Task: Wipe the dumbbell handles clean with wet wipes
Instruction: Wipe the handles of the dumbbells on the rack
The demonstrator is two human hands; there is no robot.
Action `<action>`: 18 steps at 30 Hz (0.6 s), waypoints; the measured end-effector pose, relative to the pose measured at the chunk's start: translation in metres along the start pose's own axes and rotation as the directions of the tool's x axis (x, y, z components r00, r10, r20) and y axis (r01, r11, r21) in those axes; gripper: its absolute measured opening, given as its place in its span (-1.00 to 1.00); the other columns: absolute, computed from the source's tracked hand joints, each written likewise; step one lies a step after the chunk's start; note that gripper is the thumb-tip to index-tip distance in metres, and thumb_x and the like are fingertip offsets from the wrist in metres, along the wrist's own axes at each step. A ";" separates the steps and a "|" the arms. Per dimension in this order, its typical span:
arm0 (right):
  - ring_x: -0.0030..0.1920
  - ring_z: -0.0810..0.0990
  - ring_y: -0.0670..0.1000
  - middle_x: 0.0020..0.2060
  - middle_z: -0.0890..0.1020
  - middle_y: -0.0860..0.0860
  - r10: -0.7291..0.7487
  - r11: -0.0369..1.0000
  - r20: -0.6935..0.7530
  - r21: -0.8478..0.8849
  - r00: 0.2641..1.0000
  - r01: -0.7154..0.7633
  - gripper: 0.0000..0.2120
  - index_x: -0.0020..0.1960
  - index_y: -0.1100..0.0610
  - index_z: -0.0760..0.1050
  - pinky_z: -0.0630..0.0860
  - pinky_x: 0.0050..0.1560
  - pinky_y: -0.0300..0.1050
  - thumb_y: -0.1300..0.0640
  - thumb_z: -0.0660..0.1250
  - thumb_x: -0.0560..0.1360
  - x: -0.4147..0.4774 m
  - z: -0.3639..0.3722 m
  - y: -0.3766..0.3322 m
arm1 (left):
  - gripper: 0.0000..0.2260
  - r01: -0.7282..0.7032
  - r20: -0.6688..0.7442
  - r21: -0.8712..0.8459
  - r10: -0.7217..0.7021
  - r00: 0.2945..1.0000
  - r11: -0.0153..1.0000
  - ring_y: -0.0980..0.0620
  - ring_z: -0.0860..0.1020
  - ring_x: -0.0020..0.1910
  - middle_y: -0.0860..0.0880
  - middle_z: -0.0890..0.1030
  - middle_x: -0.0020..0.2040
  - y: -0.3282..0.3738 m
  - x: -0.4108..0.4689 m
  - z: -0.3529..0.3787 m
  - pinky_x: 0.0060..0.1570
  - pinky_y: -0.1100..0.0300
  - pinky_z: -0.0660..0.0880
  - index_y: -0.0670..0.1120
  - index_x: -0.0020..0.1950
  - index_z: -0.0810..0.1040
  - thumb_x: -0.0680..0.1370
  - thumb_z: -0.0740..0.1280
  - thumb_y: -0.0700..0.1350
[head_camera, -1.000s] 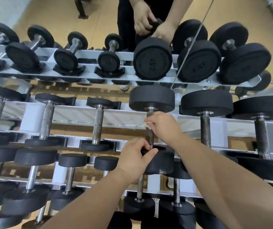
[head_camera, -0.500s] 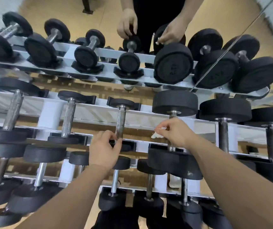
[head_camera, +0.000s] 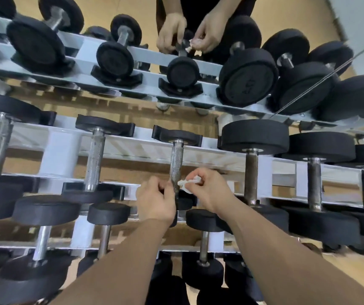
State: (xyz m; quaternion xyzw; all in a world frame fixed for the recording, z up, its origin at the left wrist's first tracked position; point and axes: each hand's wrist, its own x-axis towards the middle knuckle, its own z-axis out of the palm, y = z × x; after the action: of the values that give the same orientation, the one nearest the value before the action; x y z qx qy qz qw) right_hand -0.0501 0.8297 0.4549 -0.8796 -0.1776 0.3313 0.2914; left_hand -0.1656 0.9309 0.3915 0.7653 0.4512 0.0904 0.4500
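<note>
A small dumbbell with a knurled steel handle and black ends lies across the middle tier of the white rack. My left hand grips the near end of that handle from the left. My right hand pinches a crumpled white wet wipe, and the wipe touches the handle's lower right side. The dumbbell's near black end is mostly hidden behind my hands.
Larger dumbbells lie to the right on the same tier, smaller ones to the left. More dumbbells fill the tiers above and below. A mirror behind the rack shows a person's reflected hands at the top. A thin cable crosses the upper right.
My left hand went from the larger dumbbell's end to the small dumbbell's handle. My right hand left the larger dumbbell's handle and brought the wipe leftward to the small one.
</note>
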 end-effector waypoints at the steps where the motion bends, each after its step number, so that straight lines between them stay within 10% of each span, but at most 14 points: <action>1: -0.11 0.59 -0.09 -0.15 0.65 -0.13 -0.010 1.000 -0.005 0.021 1.000 0.010 -0.92 -0.04 0.01 0.62 0.54 -0.03 -0.13 0.13 0.44 0.47 0.002 0.001 -0.001 | -0.75 -0.086 -0.019 -0.009 0.086 0.996 0.996 -0.10 0.38 -0.19 0.02 0.40 -0.27 -0.003 0.000 0.000 -0.21 0.09 0.14 0.01 -0.27 0.28 0.58 0.25 -0.04; 8: -0.13 0.62 -0.12 -0.09 0.66 -0.17 -0.139 0.978 -0.090 0.144 0.986 0.151 -0.89 0.00 -0.10 0.63 0.57 -0.03 -0.14 0.10 0.38 0.56 0.043 -0.004 -0.028 | -0.83 -0.217 0.001 -0.057 0.217 0.976 0.975 -0.04 0.29 -0.22 0.05 0.34 -0.29 -0.011 0.004 0.003 -0.22 0.05 0.20 -0.03 -0.26 0.27 0.51 0.10 0.00; 18: -0.12 0.53 -0.17 -0.13 0.62 -0.10 -0.437 0.895 -0.138 -0.169 0.889 0.414 -0.82 0.08 0.03 0.69 0.46 -0.04 -0.32 0.21 0.39 0.54 0.055 0.017 -0.010 | -0.86 -0.205 0.004 -0.085 0.206 0.979 0.975 -0.04 0.31 -0.20 0.03 0.34 -0.26 -0.012 0.003 0.005 -0.20 -0.01 0.31 -0.05 -0.24 0.29 0.49 0.12 -0.05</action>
State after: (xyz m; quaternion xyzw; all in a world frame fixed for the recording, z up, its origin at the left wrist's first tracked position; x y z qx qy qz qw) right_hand -0.0232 0.8720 0.4240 -0.8621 -0.3624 0.1693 0.3110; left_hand -0.1686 0.9321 0.3782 0.7887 0.3624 0.1504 0.4732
